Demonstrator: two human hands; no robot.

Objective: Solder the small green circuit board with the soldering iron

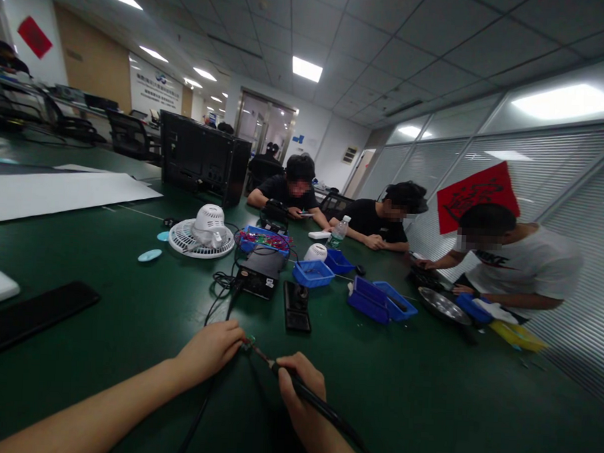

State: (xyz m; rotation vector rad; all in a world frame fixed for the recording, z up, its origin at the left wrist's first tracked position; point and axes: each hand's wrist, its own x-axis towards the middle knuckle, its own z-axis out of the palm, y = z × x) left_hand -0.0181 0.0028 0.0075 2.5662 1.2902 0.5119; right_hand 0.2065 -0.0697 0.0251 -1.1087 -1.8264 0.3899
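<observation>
In the head view, my right hand (302, 393) is closed around the dark handle of a soldering iron (265, 358), whose tip points left. That tip meets a small green circuit board (249, 345) just above the table. My left hand (217, 346) pinches the board at its near-left edge, fingertips pressed together. Whether a thin wire is also between those fingers is too small to tell. A black cable trails from the iron's handle toward the lower right. Beyond my hands stands a black soldering station (258, 275) with cables beside it.
A black stand (297, 306) lies beyond my right hand. Farther back are a white fan grille (181, 242), a blue tray of wired parts (248, 246), blue bins (313, 274) and a bottle (339, 233). Three people sit across the green table (142, 320). A black slab (38, 312) lies left.
</observation>
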